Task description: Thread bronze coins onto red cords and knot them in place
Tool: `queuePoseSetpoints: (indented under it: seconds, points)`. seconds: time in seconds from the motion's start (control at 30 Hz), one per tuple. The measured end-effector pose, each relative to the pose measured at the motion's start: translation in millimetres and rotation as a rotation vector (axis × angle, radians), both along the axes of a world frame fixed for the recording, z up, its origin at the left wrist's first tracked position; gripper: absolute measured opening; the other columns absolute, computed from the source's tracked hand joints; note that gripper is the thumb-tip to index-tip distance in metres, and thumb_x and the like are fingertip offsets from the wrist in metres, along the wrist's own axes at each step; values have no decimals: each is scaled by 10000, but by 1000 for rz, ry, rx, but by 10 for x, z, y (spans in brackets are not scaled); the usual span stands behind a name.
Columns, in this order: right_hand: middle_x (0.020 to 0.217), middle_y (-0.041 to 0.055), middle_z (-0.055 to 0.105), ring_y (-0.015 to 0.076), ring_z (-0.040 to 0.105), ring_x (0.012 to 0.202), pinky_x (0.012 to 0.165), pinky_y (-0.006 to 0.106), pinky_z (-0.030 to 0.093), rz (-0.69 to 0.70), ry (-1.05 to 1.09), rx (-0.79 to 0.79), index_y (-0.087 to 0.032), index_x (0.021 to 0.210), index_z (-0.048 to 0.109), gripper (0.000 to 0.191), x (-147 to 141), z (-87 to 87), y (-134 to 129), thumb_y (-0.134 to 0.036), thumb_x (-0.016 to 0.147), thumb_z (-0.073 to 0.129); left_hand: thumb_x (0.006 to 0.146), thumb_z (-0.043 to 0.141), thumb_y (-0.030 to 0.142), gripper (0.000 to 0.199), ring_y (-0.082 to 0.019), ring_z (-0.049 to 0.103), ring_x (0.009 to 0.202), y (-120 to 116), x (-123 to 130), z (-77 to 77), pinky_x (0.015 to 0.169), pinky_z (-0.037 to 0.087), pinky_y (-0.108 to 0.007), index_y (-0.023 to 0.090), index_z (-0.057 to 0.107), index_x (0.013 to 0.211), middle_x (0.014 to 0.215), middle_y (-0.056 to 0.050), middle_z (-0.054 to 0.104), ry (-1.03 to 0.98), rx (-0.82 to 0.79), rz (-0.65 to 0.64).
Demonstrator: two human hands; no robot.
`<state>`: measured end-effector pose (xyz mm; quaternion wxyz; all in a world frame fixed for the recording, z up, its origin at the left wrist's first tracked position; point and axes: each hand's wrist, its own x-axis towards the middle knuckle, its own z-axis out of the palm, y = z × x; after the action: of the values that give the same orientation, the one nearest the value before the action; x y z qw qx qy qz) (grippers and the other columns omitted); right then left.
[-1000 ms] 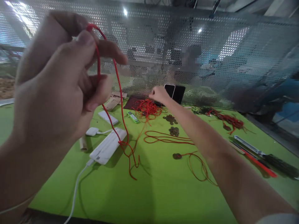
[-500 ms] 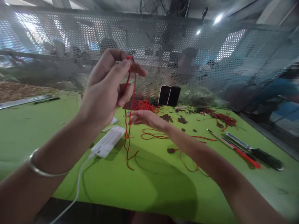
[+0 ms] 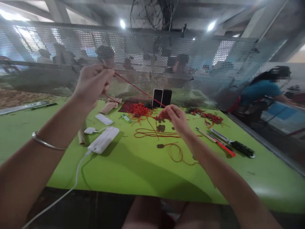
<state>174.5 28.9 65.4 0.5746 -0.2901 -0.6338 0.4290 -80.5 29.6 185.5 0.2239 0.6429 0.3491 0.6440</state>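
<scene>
A red cord [image 3: 139, 89] stretches slantwise through the air between my two hands. My left hand [image 3: 94, 82], raised at the left, pinches its upper end with closed fingers. Lower and to the right, my right hand [image 3: 172, 116] grips the cord between thumb and fingers, and loose ends dangle below it. Under that hand lie several dark round coin-like pieces [image 3: 161, 128] on the green table [image 3: 133, 178]. Looped red cords [image 3: 152, 133] rest just in front of them. Nearer me is one round piece [image 3: 160, 146] with a thin cord attached.
A white power bank [image 3: 103, 140] with a cable lies at left. Behind are a tangled red cord pile [image 3: 140, 110] and a propped phone [image 3: 157, 98]. Pen-like tools [image 3: 221, 144] and a black-handled tool [image 3: 241, 148] lie right. A perforated metal screen [image 3: 133, 63] stands behind; a person [image 3: 262, 86] leans beyond.
My right hand has risen and moved right, and its fingers have closed on the cord. The cord, hanging from my left hand before, is now pulled taut between both hands. The view has shifted.
</scene>
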Motion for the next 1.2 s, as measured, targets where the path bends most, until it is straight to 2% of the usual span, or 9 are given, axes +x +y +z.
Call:
queuePoseSetpoints:
  seconds: [0.13,0.23,0.4,0.5,0.6,0.8,0.93,1.03,1.2]
  points:
    - [494,-93,304,69,408,432,548,249,461,-30,136,-9,-232,723,469,348,465,131,-102,-549,763,605,712,672,56,34,-30,432,517,-86,-165,-38,456,313,-143,88,662,718,591,14,578,388,35,-7]
    - [506,-91,240,55,290,408,465,219,380,-123,164,-23,-231,689,480,328,905,174,-172,-506,754,647,706,691,93,36,-39,454,529,-75,-337,-93,458,327,-138,75,669,728,607,1,588,442,-18,-84]
    - [488,-94,207,62,207,406,404,219,195,-285,75,-24,-229,689,523,322,1580,94,-256,-505,709,688,743,652,114,45,-35,329,395,73,-368,-180,353,242,-150,107,645,699,451,41,434,238,-190,-221]
    - [478,-94,209,64,195,407,408,225,149,-360,62,-33,-226,661,525,347,1815,52,-324,-514,666,718,814,551,134,173,-35,263,358,48,-139,-176,327,206,-152,147,583,645,426,63,310,-35,-215,-358]
    - [485,-92,201,64,184,414,412,227,133,-359,62,-31,-224,661,536,340,1875,53,-410,-512,675,717,865,458,144,253,-55,333,370,-86,155,-138,337,276,-165,155,538,625,458,42,335,-93,-319,-538]
    - [508,-89,241,56,208,415,401,210,182,-204,28,-149,-223,709,552,358,1504,-63,-494,-551,686,693,984,209,258,447,-38,196,308,-396,697,19,302,238,-159,160,527,685,461,67,275,-325,-492,-840]
    - [520,-80,352,57,342,426,436,205,335,-26,235,-300,-221,691,530,344,940,-310,-498,-528,705,686,998,75,385,536,-57,107,303,-555,993,191,278,143,-158,201,576,949,460,84,142,-502,-237,-930]
    - [805,3,619,120,605,746,700,273,500,93,319,-380,-218,730,528,345,418,-482,-558,-542,730,644,1005,30,294,513,-73,117,309,-607,1187,252,294,129,-169,241,536,1077,476,72,119,-483,-21,-922]
    - [1082,79,654,204,617,1012,851,354,487,459,447,-537,-206,691,456,374,-205,-734,-747,-553,793,551,1004,121,255,409,-62,201,334,-531,1405,175,340,130,-208,223,518,1096,528,62,330,-406,84,-750]
